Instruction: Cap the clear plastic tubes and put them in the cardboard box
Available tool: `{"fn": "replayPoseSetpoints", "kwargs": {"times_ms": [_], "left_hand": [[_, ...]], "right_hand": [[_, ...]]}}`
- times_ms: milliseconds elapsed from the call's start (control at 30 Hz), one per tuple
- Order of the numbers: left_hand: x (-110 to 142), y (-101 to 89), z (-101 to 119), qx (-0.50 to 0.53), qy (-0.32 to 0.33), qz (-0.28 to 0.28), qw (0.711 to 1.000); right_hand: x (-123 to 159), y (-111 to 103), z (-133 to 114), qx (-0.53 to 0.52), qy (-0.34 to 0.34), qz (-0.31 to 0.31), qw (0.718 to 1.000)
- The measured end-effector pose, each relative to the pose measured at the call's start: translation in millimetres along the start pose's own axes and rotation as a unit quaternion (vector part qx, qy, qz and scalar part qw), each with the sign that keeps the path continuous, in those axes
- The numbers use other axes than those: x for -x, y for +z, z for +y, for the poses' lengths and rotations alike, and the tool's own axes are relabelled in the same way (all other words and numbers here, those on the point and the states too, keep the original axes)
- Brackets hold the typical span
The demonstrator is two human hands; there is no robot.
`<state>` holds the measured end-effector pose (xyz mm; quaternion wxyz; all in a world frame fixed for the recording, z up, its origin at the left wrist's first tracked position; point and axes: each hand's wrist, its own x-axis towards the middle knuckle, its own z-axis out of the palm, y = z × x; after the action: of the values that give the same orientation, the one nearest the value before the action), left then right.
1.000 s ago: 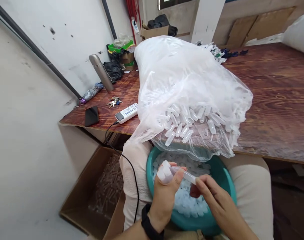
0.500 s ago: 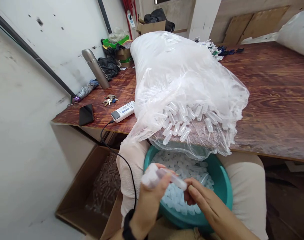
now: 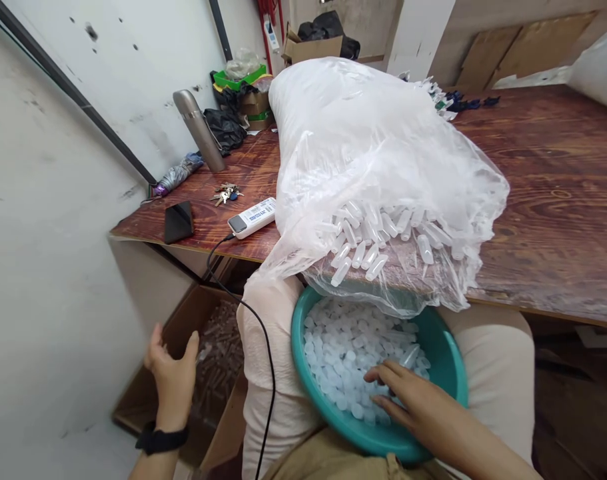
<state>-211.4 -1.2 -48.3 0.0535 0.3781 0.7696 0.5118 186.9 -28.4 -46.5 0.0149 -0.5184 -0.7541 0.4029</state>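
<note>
My left hand (image 3: 173,377), with a black band at the wrist, is over the cardboard box (image 3: 186,310) at the lower left. Its fingers and thumb are spread and nothing shows in them. Translucent tubes (image 3: 218,373) lie in the box. In my lap sits a teal basin (image 3: 448,360) full of small white caps (image 3: 333,353), with a longer clear piece (image 3: 410,355) among them. Just over the caps is my right hand (image 3: 408,393), fingers curved and apart, holding nothing visible; whether the fingertips touch the caps I cannot tell.
A big plastic bag (image 3: 353,127) lies on the wooden table (image 3: 553,233), clear tubes (image 3: 368,253) spilling from its mouth above the basin. A black cable (image 3: 253,313) runs from a white device (image 3: 253,218) across my leg. Phone (image 3: 178,222), keys (image 3: 226,193) and flask (image 3: 199,130) stand left.
My left hand has moved left from above the basin to the box and opened; the white bundle and tube it held are gone from it. My right hand has spread its fingers.
</note>
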Motion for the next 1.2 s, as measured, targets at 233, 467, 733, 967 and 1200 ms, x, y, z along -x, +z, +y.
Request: {"fn": "replayPoseSetpoints", "kwargs": {"times_ms": [233,467,733,967,1200], "left_hand": [[78.6,70.2,134.3,0.036,0.352,-0.569,0.742],[148.9,201.2,176.0,-0.132,0.45,-0.676,0.568],[132.5,198.0,171.3,-0.133,0.38,-0.697,0.593],[101.6,127.4,168.7,-0.035,0.219,-0.723,0.654],[113.9,104.9,153.1,-0.019,0.224,-0.723,0.654]], "right_hand": [[-21.1,8.3,-11.2,0.04,0.008,-0.042,0.998],[-23.9,18.1,0.5,0.015,-0.01,-0.014,1.0],[4.9,-8.6,23.8,-0.07,-0.038,0.104,0.991],[19.9,-26.3,32.2,-0.127,-0.022,0.245,0.961],[20.0,-19.7,3.2,-0.113,-0.078,0.214,0.967]]}}
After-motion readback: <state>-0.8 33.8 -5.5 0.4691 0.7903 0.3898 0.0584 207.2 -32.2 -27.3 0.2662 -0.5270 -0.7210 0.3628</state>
